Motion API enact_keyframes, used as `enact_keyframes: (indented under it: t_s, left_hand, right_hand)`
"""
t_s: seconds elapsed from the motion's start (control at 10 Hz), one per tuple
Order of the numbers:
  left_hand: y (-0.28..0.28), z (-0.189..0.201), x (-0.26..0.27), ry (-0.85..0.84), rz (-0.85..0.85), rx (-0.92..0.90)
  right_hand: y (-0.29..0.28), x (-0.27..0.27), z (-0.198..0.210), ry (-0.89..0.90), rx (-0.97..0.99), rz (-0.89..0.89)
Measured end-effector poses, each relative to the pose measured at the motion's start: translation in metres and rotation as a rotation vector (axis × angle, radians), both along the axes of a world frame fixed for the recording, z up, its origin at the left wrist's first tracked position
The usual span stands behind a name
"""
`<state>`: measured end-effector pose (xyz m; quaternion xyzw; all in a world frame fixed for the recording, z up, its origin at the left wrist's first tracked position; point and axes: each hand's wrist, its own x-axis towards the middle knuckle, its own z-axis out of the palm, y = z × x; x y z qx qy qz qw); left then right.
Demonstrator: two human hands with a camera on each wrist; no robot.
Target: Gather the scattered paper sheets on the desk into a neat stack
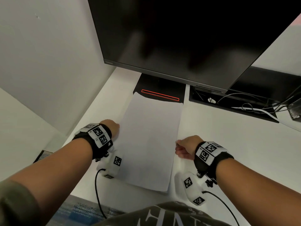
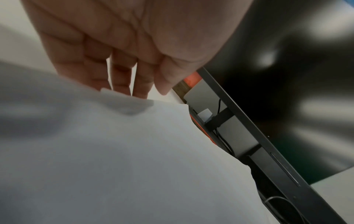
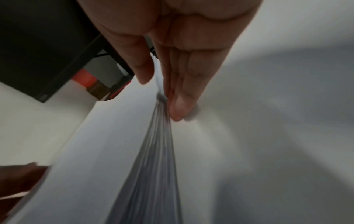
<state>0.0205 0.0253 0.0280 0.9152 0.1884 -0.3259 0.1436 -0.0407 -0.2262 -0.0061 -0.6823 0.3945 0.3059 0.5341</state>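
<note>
Paper stack lies mid-table, far end on the monitor base; my left hand and right hand, straight-fingered, gripping nothing, press its long edges, so oversqueezing could bow and splay the sheets.

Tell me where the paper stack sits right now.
In the head view the paper stack lies mid-desk, between the left hand and right hand at its side edges, its far end overlapping the monitor base.
</note>
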Motion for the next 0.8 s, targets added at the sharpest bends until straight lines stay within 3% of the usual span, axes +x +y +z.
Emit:
enact_keyframes:
  t_s: [0.2, 0.6, 0.8]
  left_hand:
    - [-0.001, 0.000, -0.011, -0.012, -0.107, -0.008]
    - [-0.012, -0.002, -0.012, -0.100, -0.082, 0.021]
    - [-0.009, 0.004, -0.015, -0.124, 0.011, -0.038]
  right_hand:
    - [0.006, -0.014, 0.004, -0.056, 0.019, 0.007]
    - [0.002, -0.018, 0.011, -0.147, -0.046, 0.172]
    - [-0.009, -0.025, 0.015, -0.206, -0.355, 0.455]
